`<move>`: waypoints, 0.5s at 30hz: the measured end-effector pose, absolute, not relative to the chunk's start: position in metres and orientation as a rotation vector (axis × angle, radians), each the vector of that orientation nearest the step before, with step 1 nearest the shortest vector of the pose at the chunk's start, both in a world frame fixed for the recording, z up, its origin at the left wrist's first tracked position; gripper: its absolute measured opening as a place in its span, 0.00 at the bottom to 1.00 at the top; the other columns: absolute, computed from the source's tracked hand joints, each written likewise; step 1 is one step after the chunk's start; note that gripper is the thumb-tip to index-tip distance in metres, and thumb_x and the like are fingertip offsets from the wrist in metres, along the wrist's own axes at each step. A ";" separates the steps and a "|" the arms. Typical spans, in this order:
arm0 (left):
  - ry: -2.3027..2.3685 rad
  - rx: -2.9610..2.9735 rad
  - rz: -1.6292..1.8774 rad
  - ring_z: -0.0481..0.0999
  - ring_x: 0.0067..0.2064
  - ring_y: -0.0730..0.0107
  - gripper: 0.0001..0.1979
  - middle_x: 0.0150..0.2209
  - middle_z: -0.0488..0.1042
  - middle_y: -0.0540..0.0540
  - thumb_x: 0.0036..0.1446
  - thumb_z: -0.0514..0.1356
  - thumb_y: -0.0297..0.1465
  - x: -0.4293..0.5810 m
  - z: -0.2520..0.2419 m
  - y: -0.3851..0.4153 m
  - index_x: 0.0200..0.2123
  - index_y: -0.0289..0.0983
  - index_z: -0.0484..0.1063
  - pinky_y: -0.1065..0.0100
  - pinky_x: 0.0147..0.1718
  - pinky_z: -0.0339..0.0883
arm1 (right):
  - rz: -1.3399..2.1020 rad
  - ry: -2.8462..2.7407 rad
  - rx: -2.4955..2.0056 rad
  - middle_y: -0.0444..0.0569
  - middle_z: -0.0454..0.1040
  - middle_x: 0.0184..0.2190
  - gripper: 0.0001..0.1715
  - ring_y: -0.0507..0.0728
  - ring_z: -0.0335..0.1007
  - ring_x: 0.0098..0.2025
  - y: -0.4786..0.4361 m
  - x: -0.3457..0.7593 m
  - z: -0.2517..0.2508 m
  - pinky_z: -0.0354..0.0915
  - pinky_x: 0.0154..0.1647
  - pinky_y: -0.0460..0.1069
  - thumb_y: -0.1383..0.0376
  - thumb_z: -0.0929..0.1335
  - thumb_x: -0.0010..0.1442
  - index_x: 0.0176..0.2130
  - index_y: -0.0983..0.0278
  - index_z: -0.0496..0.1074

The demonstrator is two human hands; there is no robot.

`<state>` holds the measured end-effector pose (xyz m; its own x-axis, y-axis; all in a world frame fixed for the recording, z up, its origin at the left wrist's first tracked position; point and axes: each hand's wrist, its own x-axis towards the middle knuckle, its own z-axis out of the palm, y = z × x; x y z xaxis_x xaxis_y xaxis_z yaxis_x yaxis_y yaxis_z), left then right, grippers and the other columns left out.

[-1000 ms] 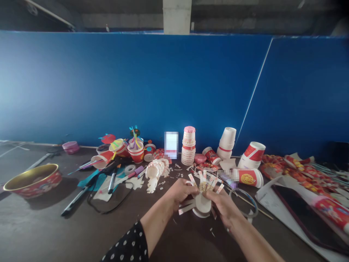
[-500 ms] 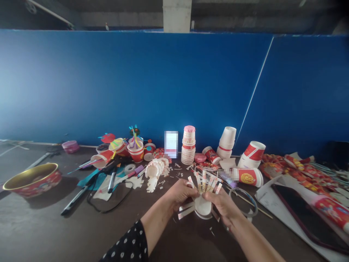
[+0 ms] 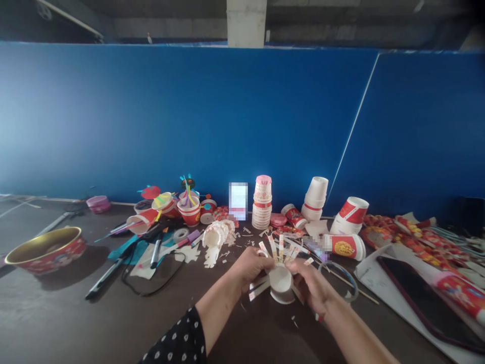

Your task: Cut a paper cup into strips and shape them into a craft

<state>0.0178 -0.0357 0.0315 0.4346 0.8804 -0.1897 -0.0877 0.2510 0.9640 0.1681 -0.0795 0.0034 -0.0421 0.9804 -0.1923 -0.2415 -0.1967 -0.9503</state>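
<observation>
Between my two hands is a paper cup whose side is cut into strips that fan outward, printed on one face. My left hand is closed on the cup's left side, fingers pinching the strips near the base. On the right side, my right hand pinches other strips with thumb and fingers. Several strips stick up between the hands, and a few point out to the lower left. Another white rim shows just under the cup. The fingertips behind the strips are partly hidden.
Stacked cups stand at the back, more white cups to their right. A phone lies on paper at right. Left are a gold-lined bowl, markers and decorated cups. Paper scraps lie beyond my left hand.
My right hand has shifted slightly right, its thumb moving off the cup's middle. The cup has tilted a little, showing more of its round base, and the upright strips have swung left.
</observation>
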 end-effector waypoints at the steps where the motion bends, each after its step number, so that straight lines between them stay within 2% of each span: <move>1: 0.888 1.120 0.791 0.53 0.13 0.82 0.07 0.10 0.57 0.55 0.31 0.58 0.25 0.017 0.032 -0.034 0.11 0.34 0.60 0.76 0.12 0.43 | 1.490 -0.893 -1.160 0.41 0.66 0.15 0.11 0.48 0.58 0.16 -0.079 0.170 0.003 0.54 0.17 0.44 0.59 0.68 0.43 0.22 0.64 0.66; 4: 0.878 1.113 0.778 0.52 0.12 0.83 0.07 0.10 0.56 0.56 0.32 0.58 0.26 0.014 0.032 -0.032 0.12 0.34 0.60 0.75 0.12 0.41 | 1.545 -0.863 -1.091 0.38 0.63 0.14 0.09 0.47 0.54 0.16 -0.080 0.171 0.005 0.51 0.16 0.43 0.62 0.68 0.41 0.22 0.64 0.65; 7: 0.866 1.101 0.763 0.54 0.13 0.82 0.06 0.11 0.58 0.55 0.31 0.59 0.27 0.013 0.029 -0.030 0.13 0.33 0.62 0.75 0.13 0.42 | 1.578 -0.905 -0.989 0.38 0.63 0.15 0.08 0.47 0.55 0.18 -0.080 0.171 0.008 0.54 0.20 0.43 0.64 0.68 0.42 0.22 0.63 0.64; 10: 0.832 1.065 0.768 0.58 0.15 0.80 0.06 0.13 0.62 0.53 0.31 0.60 0.27 0.012 0.025 -0.028 0.15 0.32 0.65 0.75 0.15 0.47 | 1.609 -0.901 -0.932 0.38 0.64 0.17 0.08 0.48 0.57 0.20 -0.080 0.172 0.009 0.57 0.24 0.44 0.64 0.68 0.44 0.23 0.63 0.64; 15: 0.809 1.038 0.774 0.61 0.17 0.79 0.05 0.13 0.63 0.52 0.30 0.60 0.26 0.011 0.023 -0.027 0.14 0.31 0.65 0.74 0.17 0.51 | 1.635 -0.893 -0.924 0.38 0.65 0.18 0.08 0.48 0.58 0.20 -0.081 0.173 0.009 0.57 0.24 0.45 0.65 0.69 0.44 0.25 0.63 0.65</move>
<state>0.0113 -0.0268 0.0227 0.4856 0.8509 -0.2003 -0.1620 0.3128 0.9359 0.1728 -0.0809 0.0093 -0.1934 0.9704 -0.1444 -0.4033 -0.2128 -0.8900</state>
